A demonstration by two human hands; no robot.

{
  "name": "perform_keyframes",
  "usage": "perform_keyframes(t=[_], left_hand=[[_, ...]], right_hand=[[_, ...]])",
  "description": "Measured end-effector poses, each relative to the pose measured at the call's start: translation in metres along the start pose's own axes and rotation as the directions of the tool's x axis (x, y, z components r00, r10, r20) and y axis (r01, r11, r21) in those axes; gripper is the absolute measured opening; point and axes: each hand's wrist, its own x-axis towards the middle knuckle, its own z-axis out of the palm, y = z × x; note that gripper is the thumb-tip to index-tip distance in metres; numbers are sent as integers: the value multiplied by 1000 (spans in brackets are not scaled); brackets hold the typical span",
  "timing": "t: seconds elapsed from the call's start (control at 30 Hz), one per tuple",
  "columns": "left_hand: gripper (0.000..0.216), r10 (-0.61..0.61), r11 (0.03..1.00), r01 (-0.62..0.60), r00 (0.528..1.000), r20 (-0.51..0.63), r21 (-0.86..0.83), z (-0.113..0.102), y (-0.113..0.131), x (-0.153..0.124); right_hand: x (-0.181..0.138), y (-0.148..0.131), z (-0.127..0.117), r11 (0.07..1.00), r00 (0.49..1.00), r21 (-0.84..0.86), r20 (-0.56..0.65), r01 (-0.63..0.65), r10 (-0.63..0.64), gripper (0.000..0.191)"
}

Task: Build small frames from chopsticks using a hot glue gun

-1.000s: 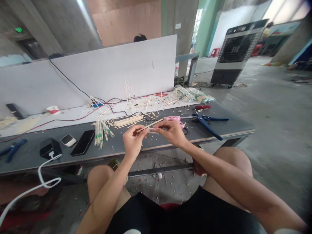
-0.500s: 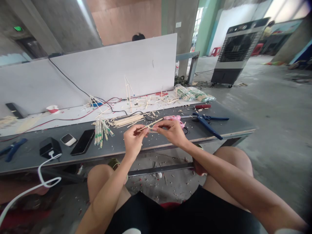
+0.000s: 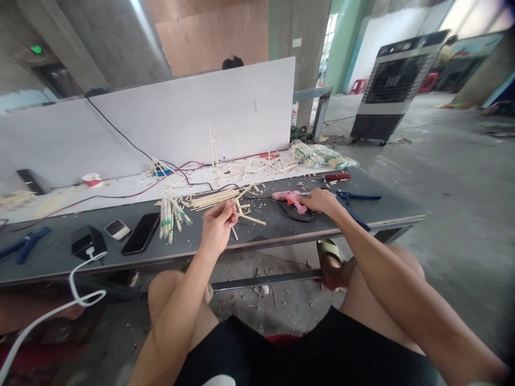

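Observation:
Several thin wooden sticks, joined into a small frame (image 3: 251, 219), are pinched between the thumb and fingers of my left hand (image 3: 219, 222) above the bench's front edge. My right hand (image 3: 322, 202) has its fingers closed at the rear of a pink hot glue gun (image 3: 286, 197) lying on the bench; part of its grip is hidden. The gun has an orange trigger, and a black cord lies beside it. Behind my left hand lies a row of loose wooden sticks (image 3: 213, 198). Blue pliers (image 3: 354, 201) sit partly behind my right hand.
Wrapped stick bundles (image 3: 171, 217), a phone (image 3: 140, 234), a black box (image 3: 87, 241) with a white cable and other blue pliers (image 3: 30, 244) lie leftward. A standing stick structure (image 3: 216, 153), plastic packs (image 3: 322, 155) and a red-handled tool (image 3: 337, 176) are farther back.
My right hand has let go of the sticks and moved right to the glue gun. My left hand keeps the sticks, now turned so the joined frame shows.

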Motion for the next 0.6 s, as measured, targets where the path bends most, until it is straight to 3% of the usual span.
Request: perform_keyframes(t=[0.1, 0.2, 0.4, 0.5, 0.6], left_hand=[[21, -7, 996, 17, 993, 116, -88, -5, 8, 5], [17, 38, 994, -12, 969, 243, -109, -11, 16, 7], [13, 109, 993, -90, 943, 315, -73, -18, 27, 7], [16, 112, 994, -101, 948, 297, -51, -18, 30, 5], [18, 105, 994, -105, 958, 266, -13, -19, 31, 5]], right_hand=[[6, 1, 9, 991, 991, 127, 114, 52, -66, 62], [3, -6, 11, 968, 983, 230, 121, 105, -135, 54], [3, -7, 12, 942, 999, 336, 48, 4, -21, 45], [4, -7, 12, 816, 1000, 578, -3, -13, 18, 29], [0, -13, 10, 539, 993, 836, -120, 99, 4, 39]])
